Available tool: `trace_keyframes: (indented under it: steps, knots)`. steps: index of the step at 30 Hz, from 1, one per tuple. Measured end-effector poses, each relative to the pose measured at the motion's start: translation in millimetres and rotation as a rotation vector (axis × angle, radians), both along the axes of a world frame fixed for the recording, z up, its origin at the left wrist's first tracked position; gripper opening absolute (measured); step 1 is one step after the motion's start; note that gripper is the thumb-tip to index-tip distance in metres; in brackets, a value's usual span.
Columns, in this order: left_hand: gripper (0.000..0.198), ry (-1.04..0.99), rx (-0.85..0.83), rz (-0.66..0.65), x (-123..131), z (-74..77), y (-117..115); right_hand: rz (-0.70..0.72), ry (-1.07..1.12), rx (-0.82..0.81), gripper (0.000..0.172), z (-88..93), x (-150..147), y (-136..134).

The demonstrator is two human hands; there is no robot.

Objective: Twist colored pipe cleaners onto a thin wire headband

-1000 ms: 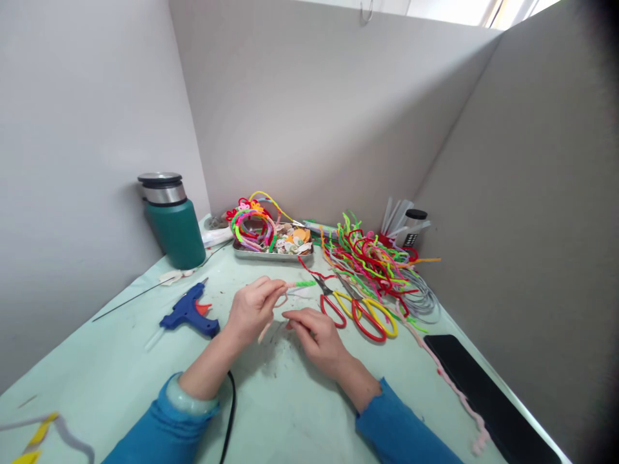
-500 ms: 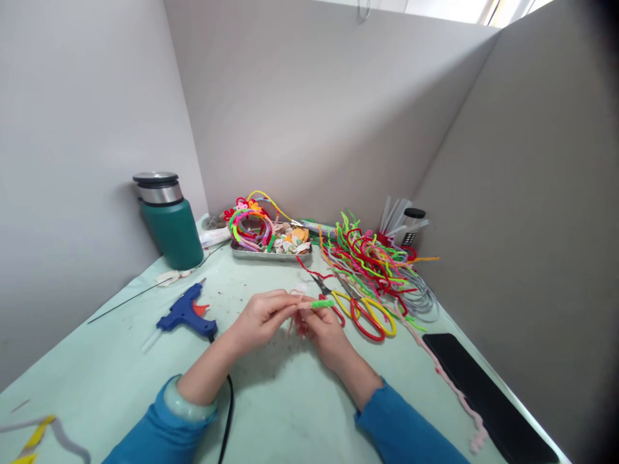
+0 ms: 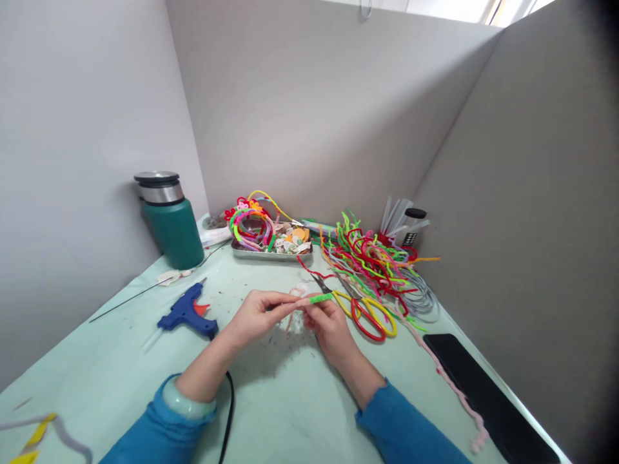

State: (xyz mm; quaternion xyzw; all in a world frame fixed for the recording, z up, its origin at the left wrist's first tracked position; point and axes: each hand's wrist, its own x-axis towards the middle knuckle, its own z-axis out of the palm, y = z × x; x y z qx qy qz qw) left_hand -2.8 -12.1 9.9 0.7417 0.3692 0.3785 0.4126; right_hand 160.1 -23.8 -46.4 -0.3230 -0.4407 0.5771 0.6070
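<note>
Both hands meet over the middle of the table, pinching a pink and green pipe cleaner [image 3: 320,298]. My left hand [image 3: 261,316] closes thumb and fingers on its pink end. My right hand [image 3: 329,328] is closed around it nearer the green end, which sticks out to the right. A loose pink strand hangs below the fingers; part of it is hidden by them. Just right of my right hand lie red-handled scissors [image 3: 367,322] and yellow-handled scissors [image 3: 380,314], partly overlapping.
A blue glue gun [image 3: 186,312] with a black cord lies left of the hands. Behind are a green bottle [image 3: 173,233], a metal tray [image 3: 271,256] of colourful pieces, and a heap of pipe cleaners [image 3: 372,261]. A long black object [image 3: 474,386] lies at right.
The pipe cleaner's green end has tilted up slightly, and my right hand has shifted a little to the right and lower. Both hands keep their grip.
</note>
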Motion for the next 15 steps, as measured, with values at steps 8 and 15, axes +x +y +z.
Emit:
trace_keyframes:
  steps: [8,15]
  knots:
    - [0.020,-0.064,0.001,0.105,1,-5.3,4,0.184,0.331,-0.131,0.008,9.1,0,-3]
    - [0.032,-0.233,-0.060,0.133,3,-10.5,6,0.197,0.383,-0.194,0.008,8.6,-1,-1]
